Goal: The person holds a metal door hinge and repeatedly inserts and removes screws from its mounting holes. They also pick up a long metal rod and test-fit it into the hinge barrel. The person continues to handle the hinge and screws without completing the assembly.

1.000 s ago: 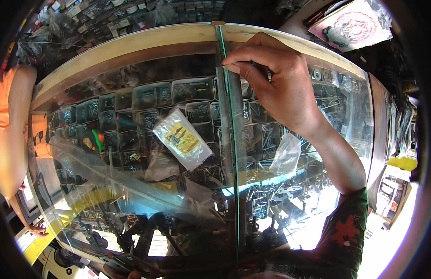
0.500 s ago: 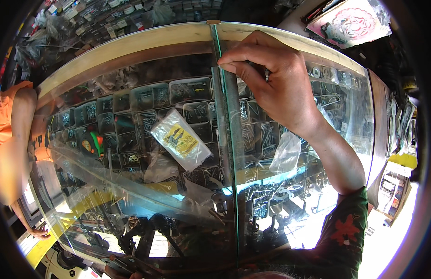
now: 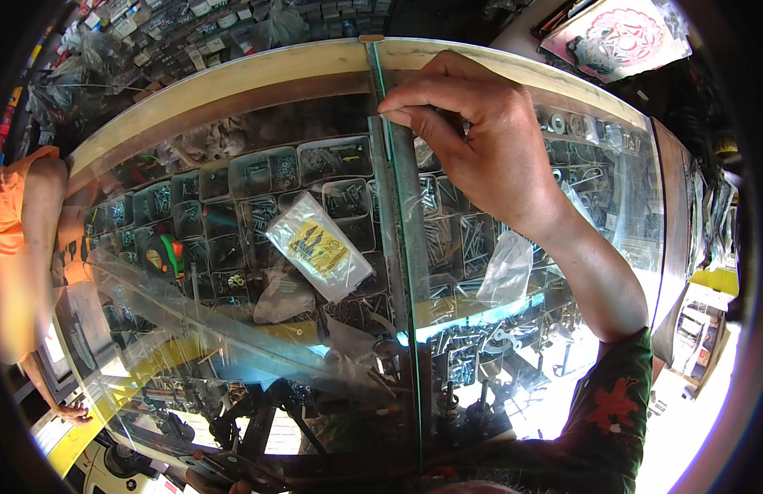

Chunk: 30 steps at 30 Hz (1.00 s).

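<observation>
Where fingers (image 3: 414, 103) pinch it, the glass pane (image 3: 414, 313) shows a green edge.

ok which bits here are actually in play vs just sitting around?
In play:
- right hand, fingertips pinched at the edge of the glass pane
- glass pane, the counter's sliding top
- wooden rim where the pane ends

Lying about:
- clear packet with yellow label under the glass
- trays of screws
- empty clear bag
- person in orange
</observation>
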Motion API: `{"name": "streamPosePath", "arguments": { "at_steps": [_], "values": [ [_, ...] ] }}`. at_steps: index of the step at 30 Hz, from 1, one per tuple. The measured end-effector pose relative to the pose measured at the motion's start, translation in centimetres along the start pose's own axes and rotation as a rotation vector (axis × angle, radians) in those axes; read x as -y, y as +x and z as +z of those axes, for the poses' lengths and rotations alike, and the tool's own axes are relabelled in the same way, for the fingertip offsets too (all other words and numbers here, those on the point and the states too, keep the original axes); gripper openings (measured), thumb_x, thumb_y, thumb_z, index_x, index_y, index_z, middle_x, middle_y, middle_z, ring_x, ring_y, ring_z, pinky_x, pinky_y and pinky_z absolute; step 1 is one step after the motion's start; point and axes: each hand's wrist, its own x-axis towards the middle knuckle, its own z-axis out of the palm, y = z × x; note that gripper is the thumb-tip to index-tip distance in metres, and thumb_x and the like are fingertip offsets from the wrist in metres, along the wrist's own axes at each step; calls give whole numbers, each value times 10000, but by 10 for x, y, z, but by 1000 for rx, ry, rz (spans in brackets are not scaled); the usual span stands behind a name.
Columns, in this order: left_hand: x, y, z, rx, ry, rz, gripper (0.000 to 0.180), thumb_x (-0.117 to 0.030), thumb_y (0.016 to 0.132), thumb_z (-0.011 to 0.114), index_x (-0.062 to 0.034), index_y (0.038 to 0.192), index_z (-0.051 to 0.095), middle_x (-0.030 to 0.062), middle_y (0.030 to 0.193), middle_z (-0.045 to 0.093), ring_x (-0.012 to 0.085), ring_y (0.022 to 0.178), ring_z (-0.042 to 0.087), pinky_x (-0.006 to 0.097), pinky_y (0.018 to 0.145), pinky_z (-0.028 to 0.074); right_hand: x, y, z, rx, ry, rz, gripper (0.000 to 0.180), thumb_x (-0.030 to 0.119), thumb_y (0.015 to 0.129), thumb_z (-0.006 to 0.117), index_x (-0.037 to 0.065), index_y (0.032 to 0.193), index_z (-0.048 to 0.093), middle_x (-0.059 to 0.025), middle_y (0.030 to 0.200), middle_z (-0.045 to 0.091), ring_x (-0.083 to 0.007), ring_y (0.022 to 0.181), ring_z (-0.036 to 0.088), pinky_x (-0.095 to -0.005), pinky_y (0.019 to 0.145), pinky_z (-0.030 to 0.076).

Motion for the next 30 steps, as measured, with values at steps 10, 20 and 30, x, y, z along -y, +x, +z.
{"name": "streamPosePath", "arguments": {
  "at_steps": [10,20,30],
  "values": [
    [-13,3,7,11,26,-15,484,-202,925,857,126,1225,663,164,1024,748,207,829,716,341,749,600,1,0,-1,11,-1,15,132,-27,999,796,40,1099,852,-84,992,786,-188,905,792,-347,783,627],
    [-10,7,5,44,35,14,528,-263,928,871,134,1210,668,138,987,733,188,794,683,317,695,563,4,0,0,-8,0,17,131,-33,982,810,36,1088,846,-89,965,777,-205,877,778,-356,767,608],
    [-3,-3,2,-23,100,25,586,-300,913,887,135,1237,667,131,965,735,192,793,693,322,696,572,5,0,-1,0,-3,25,126,-38,980,811,26,1085,839,-87,962,773,-198,880,770,-345,767,605]
  ]
}}
